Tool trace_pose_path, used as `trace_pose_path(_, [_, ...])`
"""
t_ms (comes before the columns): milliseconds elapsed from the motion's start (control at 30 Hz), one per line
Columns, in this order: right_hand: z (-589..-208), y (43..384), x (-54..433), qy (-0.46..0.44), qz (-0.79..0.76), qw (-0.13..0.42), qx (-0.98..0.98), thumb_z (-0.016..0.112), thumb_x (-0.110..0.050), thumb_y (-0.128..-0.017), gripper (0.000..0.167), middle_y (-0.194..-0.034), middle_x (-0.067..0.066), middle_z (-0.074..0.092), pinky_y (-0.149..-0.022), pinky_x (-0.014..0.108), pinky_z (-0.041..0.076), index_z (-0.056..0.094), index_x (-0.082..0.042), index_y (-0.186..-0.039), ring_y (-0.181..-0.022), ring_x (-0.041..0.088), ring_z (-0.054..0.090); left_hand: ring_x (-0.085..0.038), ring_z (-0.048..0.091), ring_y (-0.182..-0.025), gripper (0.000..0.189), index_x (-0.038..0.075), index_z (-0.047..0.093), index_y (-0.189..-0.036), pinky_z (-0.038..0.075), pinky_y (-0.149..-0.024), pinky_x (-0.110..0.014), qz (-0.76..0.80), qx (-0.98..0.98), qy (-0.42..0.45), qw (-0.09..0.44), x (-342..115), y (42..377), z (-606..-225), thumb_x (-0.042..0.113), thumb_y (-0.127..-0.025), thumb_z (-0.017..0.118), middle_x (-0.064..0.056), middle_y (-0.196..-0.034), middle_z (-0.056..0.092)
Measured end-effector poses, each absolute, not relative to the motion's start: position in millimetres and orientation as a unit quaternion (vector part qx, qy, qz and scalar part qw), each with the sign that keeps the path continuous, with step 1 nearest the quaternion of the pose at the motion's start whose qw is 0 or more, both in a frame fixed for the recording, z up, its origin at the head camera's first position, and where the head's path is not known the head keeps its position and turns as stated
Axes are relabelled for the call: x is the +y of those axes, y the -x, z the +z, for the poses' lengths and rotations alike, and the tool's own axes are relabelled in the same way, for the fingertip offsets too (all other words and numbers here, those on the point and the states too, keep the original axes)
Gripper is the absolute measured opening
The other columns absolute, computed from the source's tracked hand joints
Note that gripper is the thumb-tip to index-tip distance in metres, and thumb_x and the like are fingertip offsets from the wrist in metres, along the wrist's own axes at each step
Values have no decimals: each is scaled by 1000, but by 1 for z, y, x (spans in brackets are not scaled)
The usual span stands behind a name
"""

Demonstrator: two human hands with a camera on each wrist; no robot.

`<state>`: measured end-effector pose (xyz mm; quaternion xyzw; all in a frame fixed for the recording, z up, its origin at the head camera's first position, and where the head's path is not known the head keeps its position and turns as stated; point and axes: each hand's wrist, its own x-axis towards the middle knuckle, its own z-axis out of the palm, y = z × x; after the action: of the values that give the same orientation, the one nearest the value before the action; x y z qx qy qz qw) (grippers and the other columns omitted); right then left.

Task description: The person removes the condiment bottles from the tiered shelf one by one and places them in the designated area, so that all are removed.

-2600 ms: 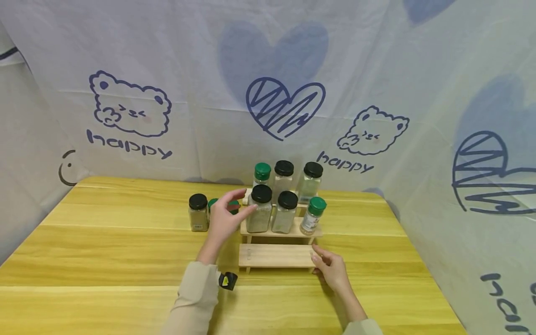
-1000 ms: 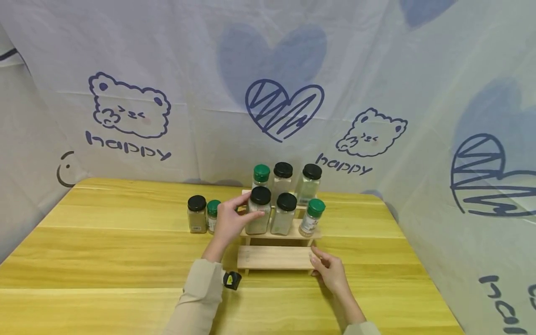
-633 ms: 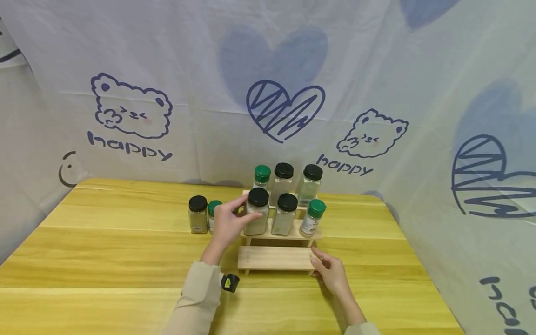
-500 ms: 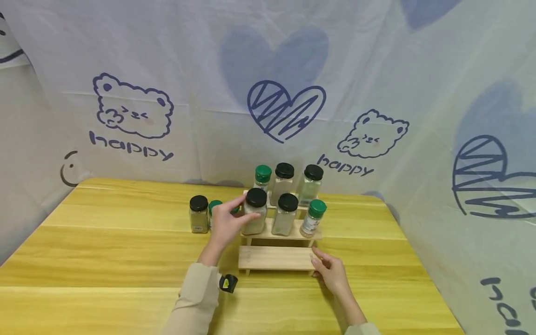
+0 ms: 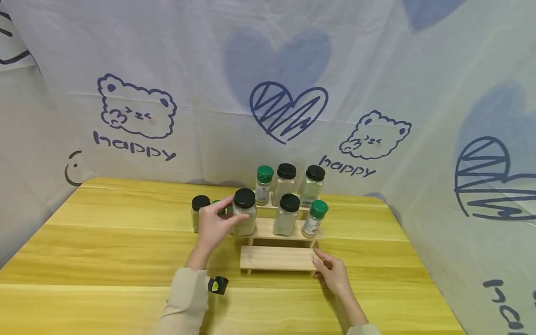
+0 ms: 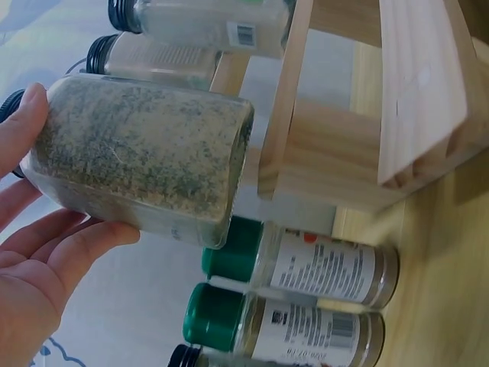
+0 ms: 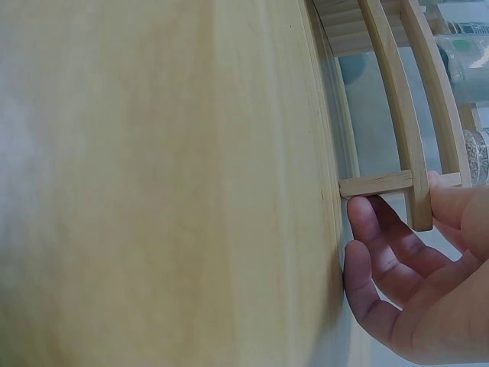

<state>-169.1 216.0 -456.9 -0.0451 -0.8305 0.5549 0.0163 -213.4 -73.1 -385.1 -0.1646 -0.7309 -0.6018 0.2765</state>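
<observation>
Grip of the left hand (image 5: 212,228) closed round a black-lidded spice jar (image 6: 145,149)

By thumb and curled fingers the jar is held near its lid, spread no wider than its body. It is kept to the right of the left palm, long axis close to upright, at the left end of the middle shelf (image 5: 265,228) of the wooden rack (image 6: 424,99); whether the base touches that shelf cannot be told. Two green-capped bottles (image 6: 325,264) are stood on the desk (image 5: 125,260) near the same end, so the tight space between shelf end and bottles is judged the relation to be watched. By the right hand (image 5: 332,272), well apart from the jar, the right end of the lowest shelf (image 5: 274,258) is pinched, thumb above, fingers below.
</observation>
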Motion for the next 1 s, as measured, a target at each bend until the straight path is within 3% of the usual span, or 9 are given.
trace_pose_path(267, [-458, 169, 217, 49, 553, 18, -832, 56, -3, -87, 34, -89, 19, 64, -37, 20, 37, 53, 3, -120, -54, 20, 57, -33, 62, -84, 45, -10, 62, -102, 53, -64, -34, -610, -725, 162, 277, -86, 210, -382, -3, -61, 79, -24, -97, 62])
trace_pose_path(567, [-458, 170, 216, 53, 552, 17, -832, 57, -3, -87, 33, -91, 18, 64, -37, 19, 37, 54, 3, -119, -54, 18, 57, -32, 61, -85, 47, -11, 61, -104, 51, -66, -20, -614, -732, 143, 257, -95, 206, -386, -2, -62, 78, -24, -99, 62])
trace_pose_path(900, [-456, 169, 215, 58, 554, 14, -830, 57, -4, -87, 34, -76, 12, 64, -37, 19, 37, 54, 3, -119, -53, 17, 56, -37, 61, -82, 43, -16, 60, -100, 52, -64, -43, -588, -757, 124, 257, -92, 189, -377, -7, -62, 77, -30, -94, 60])
trace_pose_path(1000, [-456, 169, 216, 61, 555, 13, -829, 57, -3, -86, 34, -75, 11, 63, -37, 19, 37, 54, 2, -120, -53, 18, 56, -36, 61, -82, 46, -14, 60, -102, 53, -64, -41, -593, -757, 113, 248, -93, 193, -387, -5, -61, 78, -28, -95, 61])
